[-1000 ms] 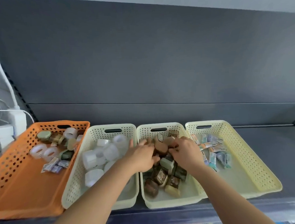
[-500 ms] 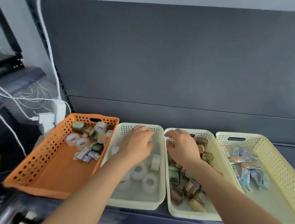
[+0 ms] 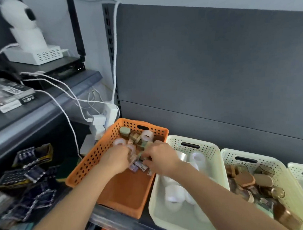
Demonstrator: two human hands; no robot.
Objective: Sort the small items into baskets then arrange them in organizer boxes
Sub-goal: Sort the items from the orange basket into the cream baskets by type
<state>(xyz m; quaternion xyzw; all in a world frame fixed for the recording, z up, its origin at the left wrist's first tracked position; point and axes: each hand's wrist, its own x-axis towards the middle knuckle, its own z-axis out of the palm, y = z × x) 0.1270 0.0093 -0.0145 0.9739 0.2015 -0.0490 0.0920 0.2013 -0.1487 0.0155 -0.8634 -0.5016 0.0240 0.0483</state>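
Orange basket (image 3: 90,159) | small items (image 3: 138,165) | under both hands' fingers (image 3: 145,154)

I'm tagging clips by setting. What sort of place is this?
Probably a shop or stockroom shelving bay: a grey metal back panel with a slotted upright, perforated sorting baskets lined up on the shelf, and packaged stock piled at lower left.

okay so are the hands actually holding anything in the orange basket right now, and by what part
It cannot be told for sure. Both the left hand and the right hand are down among the small items in the orange basket, fingers curled and blurred, hiding any hold.
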